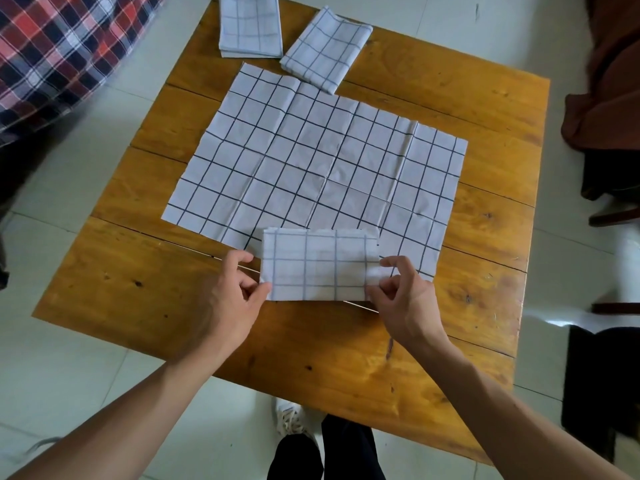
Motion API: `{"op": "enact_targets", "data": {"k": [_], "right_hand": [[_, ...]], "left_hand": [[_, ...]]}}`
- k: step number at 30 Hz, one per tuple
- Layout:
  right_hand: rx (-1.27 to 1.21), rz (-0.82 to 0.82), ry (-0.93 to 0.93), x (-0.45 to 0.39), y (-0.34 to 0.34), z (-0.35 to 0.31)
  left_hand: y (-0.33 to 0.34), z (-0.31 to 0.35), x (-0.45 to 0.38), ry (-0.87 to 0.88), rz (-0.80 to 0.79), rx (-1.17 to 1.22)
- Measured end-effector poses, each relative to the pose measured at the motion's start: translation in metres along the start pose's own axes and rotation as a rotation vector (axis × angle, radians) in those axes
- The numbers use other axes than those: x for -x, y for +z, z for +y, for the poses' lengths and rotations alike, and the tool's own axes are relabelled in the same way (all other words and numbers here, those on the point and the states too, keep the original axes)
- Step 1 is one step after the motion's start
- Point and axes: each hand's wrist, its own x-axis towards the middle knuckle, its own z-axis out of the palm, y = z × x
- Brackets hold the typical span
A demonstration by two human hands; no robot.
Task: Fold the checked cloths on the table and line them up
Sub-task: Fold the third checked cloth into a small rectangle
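A: What have your hands got?

B: Your left hand [230, 296] pinches the left edge of the folded cloth [318, 265], thumb against fingers; your right hand [401, 299] pinches its right edge.

A: And where is it?

B: At 6 o'clock on the wooden surface [131, 271], overlapping the near edge of the spread cloth [311, 157] at the centre.

A: The others?

B: Two are folded at 12 o'clock: one squared cloth [250, 26], and just beside it a tilted cloth [325, 48] touching the spread one's far edge.
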Motion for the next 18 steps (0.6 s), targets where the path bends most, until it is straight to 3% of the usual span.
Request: {"op": "enact_targets", "data": {"k": [10,18], "right_hand": [[0.087,0.039,0.008,-0.008,0.001,-0.009],[0.189,0.058,-0.067,-0.01,0.004,-0.011]], "left_hand": [[0.005,-0.003,-0.006,-0.002,0.044,-0.008],[0.004,-0.004,-0.009,0.139,0.073,-0.126]]}}
